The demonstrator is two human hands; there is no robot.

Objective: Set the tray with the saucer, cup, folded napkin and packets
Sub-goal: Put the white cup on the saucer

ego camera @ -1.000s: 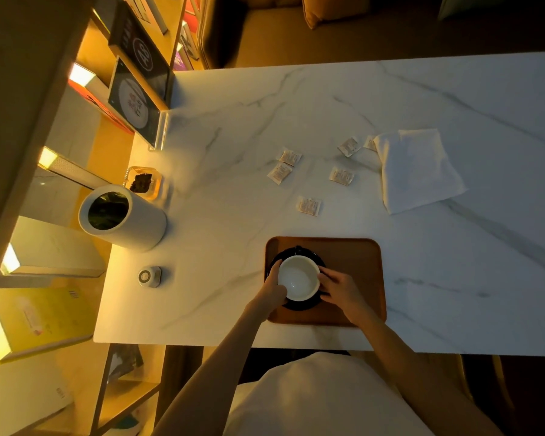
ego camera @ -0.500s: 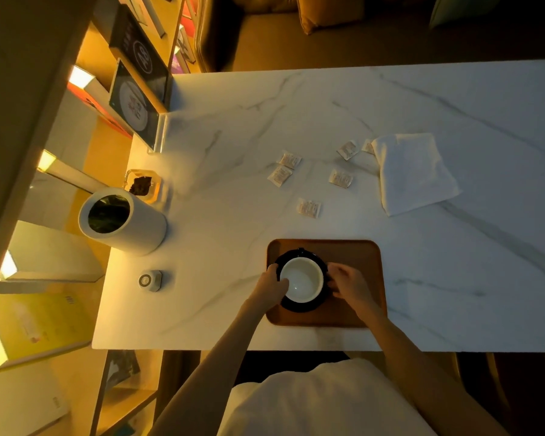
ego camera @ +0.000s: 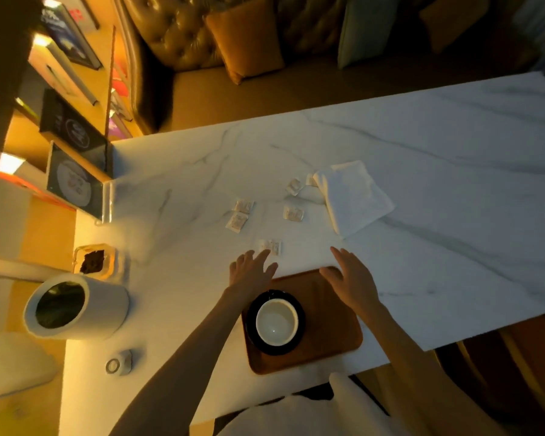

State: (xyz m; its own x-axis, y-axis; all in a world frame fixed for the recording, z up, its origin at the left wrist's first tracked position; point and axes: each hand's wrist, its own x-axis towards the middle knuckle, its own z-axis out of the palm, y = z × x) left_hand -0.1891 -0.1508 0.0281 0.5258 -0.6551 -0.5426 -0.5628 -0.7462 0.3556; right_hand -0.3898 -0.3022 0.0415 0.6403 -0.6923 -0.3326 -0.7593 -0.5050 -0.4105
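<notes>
Both hands are spread flat and empty, fingers splayed and holding nothing; the left hand sits just left of centre in the frame, its fingertips reaching up to the lower edge of the nearest packet, though whether they touch it cannot be told; the right hand lies to the right of it, over the upper right corner of the tray, thumb above the tray's top rim and fingers pointing up toward the napkin; the napkin, white and folded, lies on the marble table in the centre right of the frame, well above the right hand and apart from it; the tray, brown with rounded corners, sits at the table's near edge in the lower centre; on its left half stands the black saucer with the white cup upright on it, below and between the two wrists, touched by neither hand; four further packets lie scattered above the hands: a pair touching each other at centre, one just left of the napkin, one above that, and another tucked at the napkin's upper left corner; a white cylinder lies at the lower left of the frame, its dark mouth open to the camera.
</notes>
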